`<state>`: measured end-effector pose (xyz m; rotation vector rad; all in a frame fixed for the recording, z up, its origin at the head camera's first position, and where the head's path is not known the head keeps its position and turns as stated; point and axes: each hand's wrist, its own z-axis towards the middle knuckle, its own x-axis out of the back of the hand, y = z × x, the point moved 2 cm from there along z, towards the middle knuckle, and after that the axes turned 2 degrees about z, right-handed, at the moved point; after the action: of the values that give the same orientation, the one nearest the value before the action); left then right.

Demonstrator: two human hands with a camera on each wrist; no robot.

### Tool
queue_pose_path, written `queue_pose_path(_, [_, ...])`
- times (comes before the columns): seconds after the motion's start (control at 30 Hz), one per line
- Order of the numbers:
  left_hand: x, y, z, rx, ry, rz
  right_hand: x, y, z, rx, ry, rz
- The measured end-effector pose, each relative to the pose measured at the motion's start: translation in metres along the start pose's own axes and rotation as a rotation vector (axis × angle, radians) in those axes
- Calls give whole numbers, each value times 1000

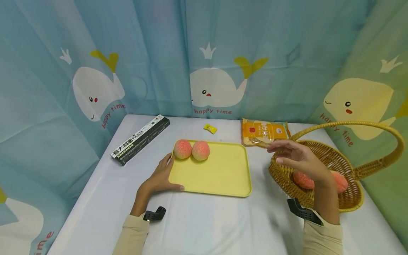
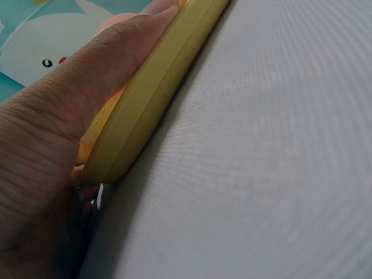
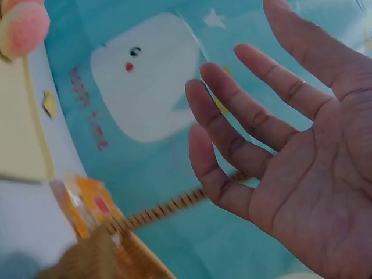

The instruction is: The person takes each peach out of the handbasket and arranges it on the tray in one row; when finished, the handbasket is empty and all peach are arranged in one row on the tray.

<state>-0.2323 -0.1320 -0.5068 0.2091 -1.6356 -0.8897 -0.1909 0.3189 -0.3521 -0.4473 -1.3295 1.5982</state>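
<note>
A yellow tray (image 1: pixel 223 173) lies on the table with two pink peaches, the left peach (image 1: pixel 182 149) and the right peach (image 1: pixel 200 150), side by side in its far left corner. My left hand (image 1: pixel 160 177) holds the tray around its near left corner, thumb along the near edge and fingers at the left side. My right hand (image 1: pixel 301 161) hovers over the left part of a wicker basket (image 1: pixel 353 202), nothing in it, fingers loosely bent and spread in the right wrist view. Inside the basket lie pink peaches (image 1: pixel 302 180), partly hidden by my right forearm.
A long pasta box (image 1: pixel 140 140) lies at the back left. Behind the tray is a small yellow packet (image 1: pixel 210 128). An orange food bag (image 1: pixel 264 132) lies at the back, close to the basket. The basket's tall handle (image 1: pixel 379 125) arches up at the right. A whale-print curtain (image 1: pixel 165 71) hangs behind the table.
</note>
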Motion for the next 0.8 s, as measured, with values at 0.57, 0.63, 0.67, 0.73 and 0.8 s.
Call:
queue_pose_path(0.57, [6,5,-1,-5,-9,5,62,2,-53,-31,-62,31])
queue_pose_path(0.63, [6,6,-2,-2,-10,1,72,4,-58,-51,-37,5])
queue_pose_path(0.67, [6,6,-2,1,-10,-3,77,5,-60,-60,-24,-10])
queue_pose_path(0.73, [5,5,-3,0,-6,-8,87,6,-66,-85,-9,-33])
queue_pose_path(0.8, [3,4,-3,-6,-1,-8,94,7,-71,-128,-9,-67])
